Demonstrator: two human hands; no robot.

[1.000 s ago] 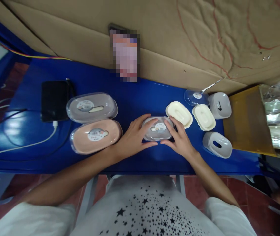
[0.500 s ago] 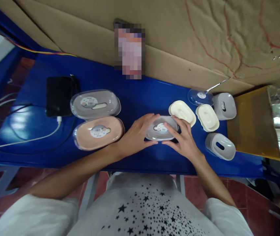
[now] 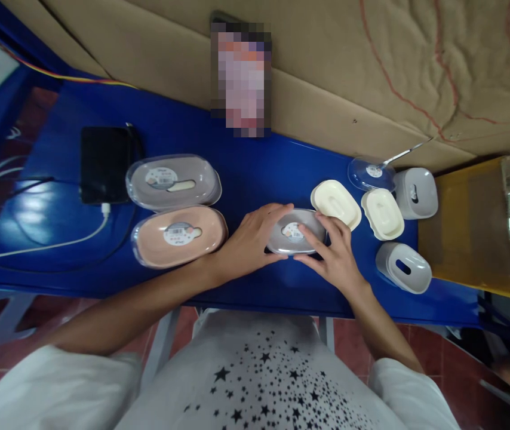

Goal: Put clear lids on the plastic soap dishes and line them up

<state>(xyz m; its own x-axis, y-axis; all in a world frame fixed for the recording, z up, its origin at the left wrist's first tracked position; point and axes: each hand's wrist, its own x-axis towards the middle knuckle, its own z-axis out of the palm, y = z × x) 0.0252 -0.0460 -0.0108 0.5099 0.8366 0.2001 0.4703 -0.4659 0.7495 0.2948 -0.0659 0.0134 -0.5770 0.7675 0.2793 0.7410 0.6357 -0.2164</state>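
A small grey oval box with a clear lid (image 3: 294, 232) rests on the blue table (image 3: 255, 173) right in front of me. My left hand (image 3: 248, 242) clasps its left end, fingers curled over the top. My right hand (image 3: 333, 254) holds its right end, fingers pressed on the lid. To the left lie two larger lidded boxes, a grey one (image 3: 172, 182) and a pink one (image 3: 180, 236).
Right of my hands sit two cream trays (image 3: 335, 204) (image 3: 383, 213), two grey shells (image 3: 415, 192) (image 3: 403, 267) and a loose clear lid (image 3: 371, 173). A black pad (image 3: 104, 164) with a white cable lies far left. Cardboard (image 3: 349, 71) backs the table; a brown box (image 3: 465, 224) stands at right.
Both hands stay on the small grey box. My view has shifted slightly, so everything sits a little further right and higher in the picture.
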